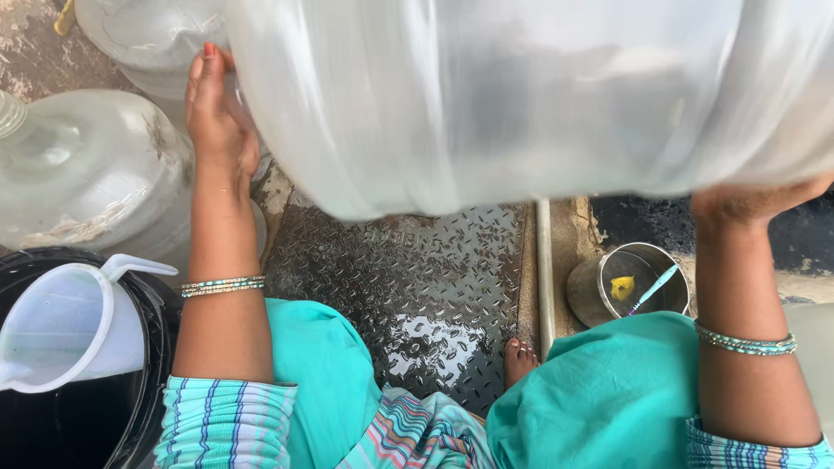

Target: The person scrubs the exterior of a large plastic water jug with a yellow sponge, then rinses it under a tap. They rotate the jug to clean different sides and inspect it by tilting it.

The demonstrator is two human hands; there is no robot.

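Both hands grip a large clear water jug (521, 95) lying sideways above a wet metal floor plate (417, 278): left hand (217, 113) flat against its far-left end, right hand (756, 201) cupped beneath; steady balance appears essential.

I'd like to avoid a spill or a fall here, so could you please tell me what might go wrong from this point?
1. The big jug is held in the air by the left hand at one end and the right hand under the other; with bare palms on smooth plastic, it may slip.
2. The steel plate below is wet, and a bare foot rests on it, so footing may go.
3. A dropped jug could hit the metal pot.
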